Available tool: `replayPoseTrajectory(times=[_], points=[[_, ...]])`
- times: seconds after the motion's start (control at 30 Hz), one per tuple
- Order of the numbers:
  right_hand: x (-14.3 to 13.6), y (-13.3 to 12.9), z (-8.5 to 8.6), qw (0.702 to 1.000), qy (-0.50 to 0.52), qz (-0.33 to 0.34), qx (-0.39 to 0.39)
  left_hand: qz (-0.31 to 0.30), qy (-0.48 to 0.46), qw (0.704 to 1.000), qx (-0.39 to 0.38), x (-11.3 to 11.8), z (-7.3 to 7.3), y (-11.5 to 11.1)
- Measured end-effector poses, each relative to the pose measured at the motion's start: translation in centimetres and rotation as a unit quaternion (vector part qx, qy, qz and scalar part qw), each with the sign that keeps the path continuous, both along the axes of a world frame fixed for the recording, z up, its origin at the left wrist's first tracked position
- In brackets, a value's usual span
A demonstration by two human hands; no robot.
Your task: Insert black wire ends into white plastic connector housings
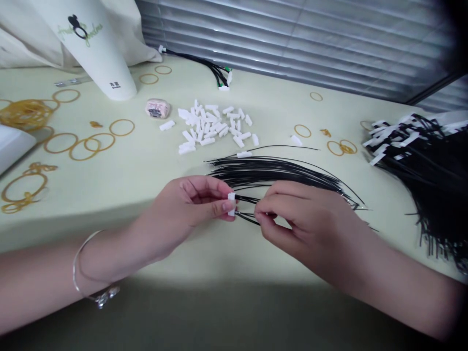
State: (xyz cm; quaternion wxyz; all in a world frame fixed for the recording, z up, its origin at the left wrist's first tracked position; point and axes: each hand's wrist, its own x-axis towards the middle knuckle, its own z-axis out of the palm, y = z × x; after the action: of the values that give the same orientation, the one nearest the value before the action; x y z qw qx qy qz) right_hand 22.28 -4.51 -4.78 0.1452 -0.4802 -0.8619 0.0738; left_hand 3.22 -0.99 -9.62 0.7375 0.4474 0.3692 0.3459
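Observation:
A small white connector [231, 204] is pinched upright between the thumb and fingers of my left hand [197, 202]. Several black wires [247, 199] run from its right side toward my right hand [292, 209], whose thumb and fingertips are closed on them. Just beyond both hands lies a bundle of loose black wires [278, 168] with bare metal ends. Past that bundle, white connectors [210, 124] are scattered in a pile.
Rubber bands [83, 148] lie at the left, near a white cup [106, 53]. A pink-and-white object [158, 108] sits by the pile. Finished-looking wire harnesses [420, 161] are heaped at the right; another harness [197, 59] rests by the blinds [292, 39].

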Motion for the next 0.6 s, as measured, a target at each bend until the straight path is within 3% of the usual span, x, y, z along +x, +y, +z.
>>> replayPoseTrajectory(times=[0.3, 0.6], points=[[-0.6, 0.2, -0.8, 0.999, 0.017, 0.029, 0.003, 0.005, 0.012, 1.000, 0.010, 0.0, 0.1, -0.2], [-1.4, -0.4, -2.2, 0.998, 0.030, -0.008, 0.047, 0.006, 0.009, 1.000, 0.010, 0.0, 0.2, -0.3]])
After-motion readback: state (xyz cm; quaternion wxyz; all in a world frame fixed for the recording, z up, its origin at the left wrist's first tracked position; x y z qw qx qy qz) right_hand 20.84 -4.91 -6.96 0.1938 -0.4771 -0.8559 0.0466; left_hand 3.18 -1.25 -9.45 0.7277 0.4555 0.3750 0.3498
